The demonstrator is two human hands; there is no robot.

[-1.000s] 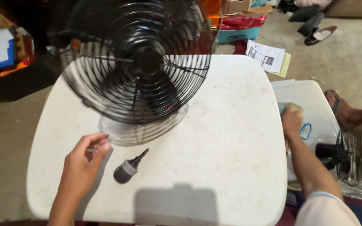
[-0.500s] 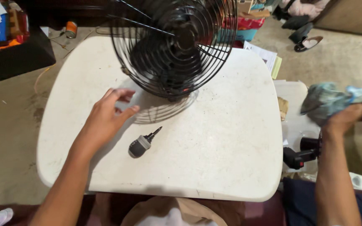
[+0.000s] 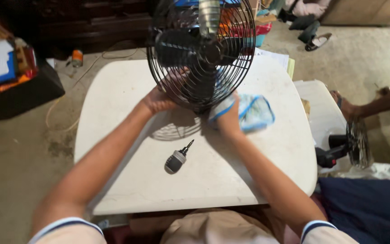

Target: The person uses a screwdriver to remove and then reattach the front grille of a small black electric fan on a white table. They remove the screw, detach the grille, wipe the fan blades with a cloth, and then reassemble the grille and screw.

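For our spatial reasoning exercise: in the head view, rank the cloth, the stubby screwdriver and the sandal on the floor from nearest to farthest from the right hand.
1. Blue-edged cloth, in the right hand.
2. Stubby screwdriver, on the table towards the person, to the left.
3. Sandal, on the floor beyond the table, at the upper right.

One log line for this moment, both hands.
left hand: grips black wire fan cage | right hand: holds pale blue-edged cloth | stubby grey-black screwdriver: untouched

Even soft light, dim blurred edges, wide-angle bend.
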